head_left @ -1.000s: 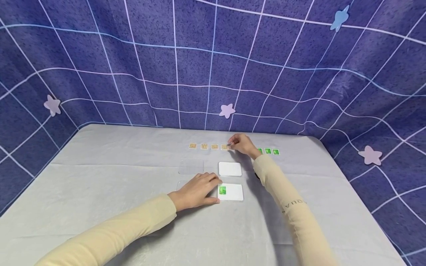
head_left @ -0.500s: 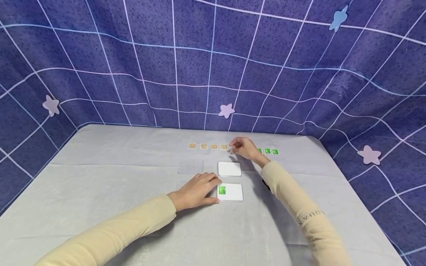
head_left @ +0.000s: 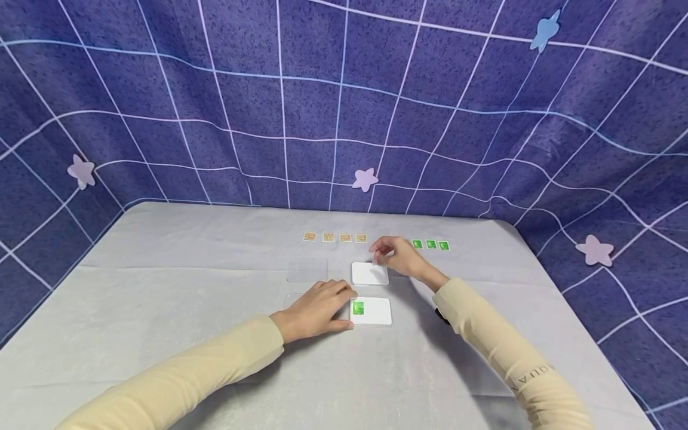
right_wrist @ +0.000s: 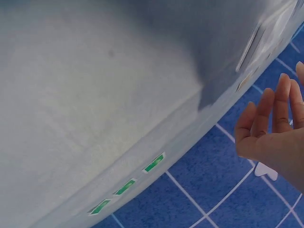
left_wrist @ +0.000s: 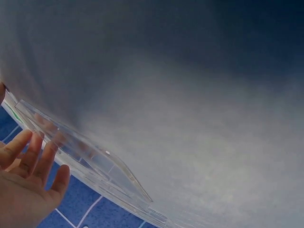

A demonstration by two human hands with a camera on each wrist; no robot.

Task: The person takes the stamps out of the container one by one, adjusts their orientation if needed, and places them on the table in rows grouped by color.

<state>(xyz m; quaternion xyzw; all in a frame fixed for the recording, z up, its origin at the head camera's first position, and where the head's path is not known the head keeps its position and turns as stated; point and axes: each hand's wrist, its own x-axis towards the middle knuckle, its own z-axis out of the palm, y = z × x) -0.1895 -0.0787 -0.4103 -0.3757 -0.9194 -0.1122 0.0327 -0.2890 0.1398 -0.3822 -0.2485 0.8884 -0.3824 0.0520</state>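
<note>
In the head view, my left hand rests at the left edge of the near white card, its thumb and index finger at two corners. A green stamp lies on that card's left part. My right hand hovers over the right edge of the far white card. Its thumb and index finger come close together; whether something thin is between them is too small to tell. The left wrist view shows relaxed, slightly bent fingers beside a clear plastic piece. The right wrist view hides the thumb tip.
Several orange stamps form a row at the back, left of three green stamps. A clear plastic rectangle lies left of the far card. Another clear piece is partly under my left hand. A blue curtain stands behind the table.
My right hand has come back from beside the right end of the orange stamp row to above the far white card. The left hand has stayed at the near card.
</note>
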